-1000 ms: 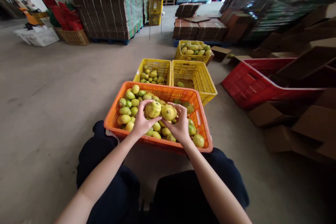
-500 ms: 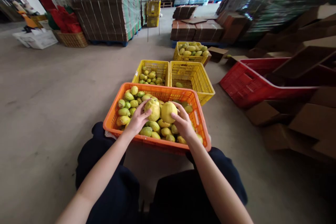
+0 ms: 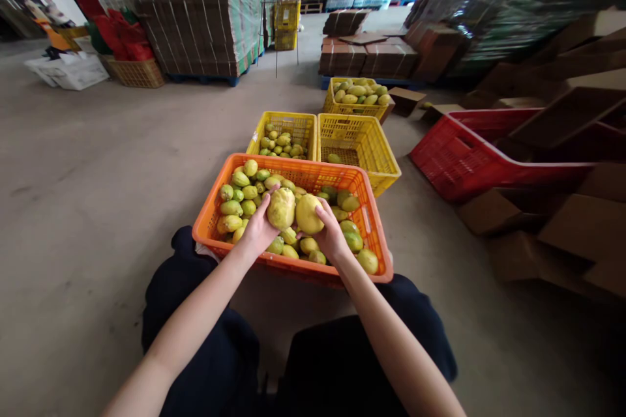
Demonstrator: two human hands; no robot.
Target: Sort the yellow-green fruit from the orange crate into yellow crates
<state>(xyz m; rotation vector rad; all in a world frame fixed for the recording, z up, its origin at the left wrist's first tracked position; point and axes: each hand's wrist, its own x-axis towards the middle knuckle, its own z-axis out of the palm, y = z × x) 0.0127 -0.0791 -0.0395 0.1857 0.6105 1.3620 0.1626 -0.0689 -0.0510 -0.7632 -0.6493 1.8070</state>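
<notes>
My left hand (image 3: 259,229) is closed around a lumpy, papaya-like yellow fruit (image 3: 281,210) with faint green marks. Beside it, my right hand (image 3: 330,234) grips a smoother, plain yellow fruit (image 3: 308,214). The two fruits are side by side above an orange plastic crate (image 3: 283,262), nearly touching. Inside that crate lie many more green and yellow fruits, heaped mostly on the left; a large yellow-green fruit (image 3: 367,261) sits in its near right corner. My forearms cover part of the front rim.
Behind the orange crate stand a yellow crate (image 3: 256,133) of small fruits and another yellow crate (image 3: 384,156) with one fruit visible. A third fruit-filled yellow crate (image 3: 355,109) is farther back. At right are a red crate (image 3: 469,166) and cardboard boxes (image 3: 581,228); my knees flank the orange crate.
Both hands have come slightly lower and left with their fruits. The right hand has turned, its thumb now farther round the fruit, uncovering more fruits at the crate's right side.
</notes>
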